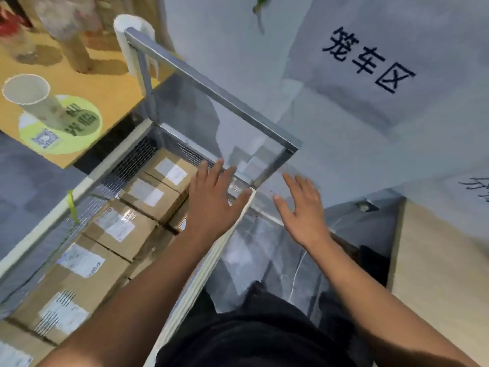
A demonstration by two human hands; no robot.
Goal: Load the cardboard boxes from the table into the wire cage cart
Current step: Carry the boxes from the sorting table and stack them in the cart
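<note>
Head view. Both hands sit mid-frame and hold nothing.

The left hand point(211, 200) is palm down with straight, spread fingers, over the right-hand rail of the wire cage cart point(132, 161); whether it touches the rail cannot be told. The right hand point(304, 210) is also palm down with fingers spread, just outside the cart above the grey floor point(344, 154).

The cardboard boxes point(119, 229), each with a white label, lie packed in a row inside the cart, running from lower left toward centre.

A pale wooden counter point(436, 274) is at the right edge. Black characters point(367, 59) are on the floor, upper right.
</note>
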